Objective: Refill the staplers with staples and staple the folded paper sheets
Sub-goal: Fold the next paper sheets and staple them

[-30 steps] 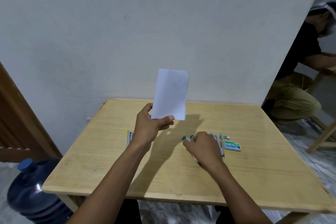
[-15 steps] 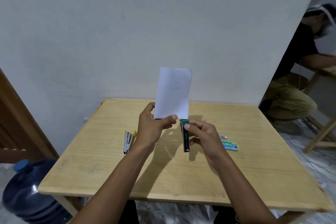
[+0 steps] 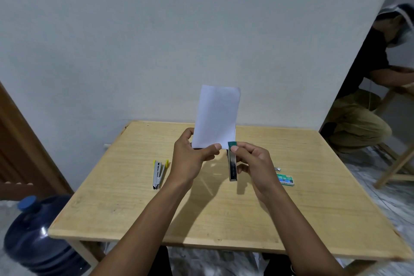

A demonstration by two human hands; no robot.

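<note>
My left hand (image 3: 190, 159) pinches the bottom edge of a folded white paper sheet (image 3: 216, 116) and holds it upright above the wooden table (image 3: 224, 208). My right hand (image 3: 253, 166) grips a silver stapler with a green tip (image 3: 232, 161); the stapler stands nearly vertical with its tip at the paper's lower right corner. A second stapler with yellow ends (image 3: 158, 173) lies opened on the table to the left. A green box of staples (image 3: 285, 179) lies on the table to the right, with a small loose metal piece (image 3: 277, 168) beside it.
The table stands against a white wall. A blue water jug (image 3: 38, 235) sits on the floor at the lower left, beside a brown wooden door frame (image 3: 26, 141). Another person (image 3: 367, 107) crouches at the far right near a wooden stool (image 3: 398, 148).
My right hand picked the green-tipped stapler off the table and raised it to the paper's lower right corner. The left hand lifted the paper slightly higher.
</note>
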